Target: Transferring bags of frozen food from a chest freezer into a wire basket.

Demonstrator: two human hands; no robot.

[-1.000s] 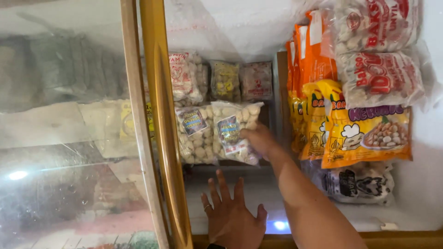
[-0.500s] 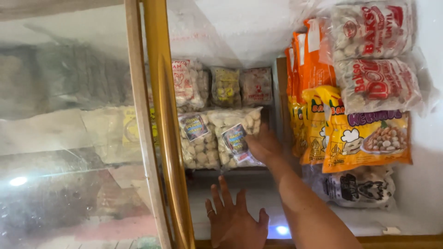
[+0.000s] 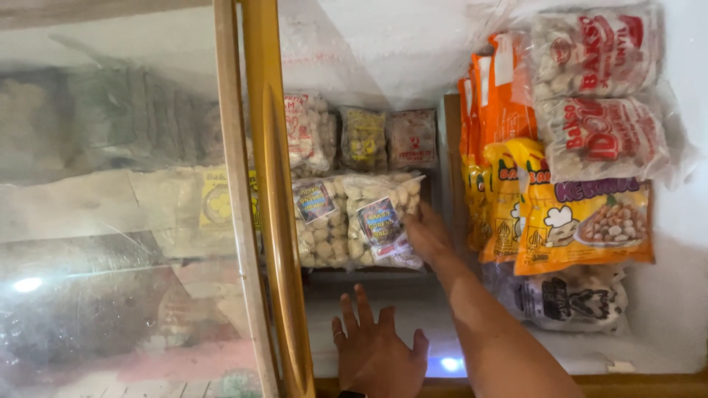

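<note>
- Clear plastic, filled with pale round balls and marked by a dark label: that is the bag of frozen balls (image 3: 383,221) your right hand (image 3: 426,234) is on, lying in the open chest freezer just beside its twin bag (image 3: 321,221), which sits on the bag's left.
- The step in hand looks like taking hold of that bag; your fingers curl against its right edge, touching it, but you cannot tell from this view whether they have closed around it.
- The next move, as a judgement, calls for a firm grip on the slippery film and a straight lift, so the twin bag is not dragged along.
- Your right forearm reaches in long and straight from the lower right, passing under the yellow-orange packets (image 3: 568,214) that stand to the right of the bag.
- Your left hand (image 3: 376,354) lies flat below the bag on the frosted ledge (image 3: 324,324), fingers spread, holding nothing, a ring on one finger.
- Behind the bag lie three smaller packets (image 3: 361,136).
- Left of the bag runs the yellow frame of the sliding glass lid (image 3: 273,199), its pane fogged.
</note>
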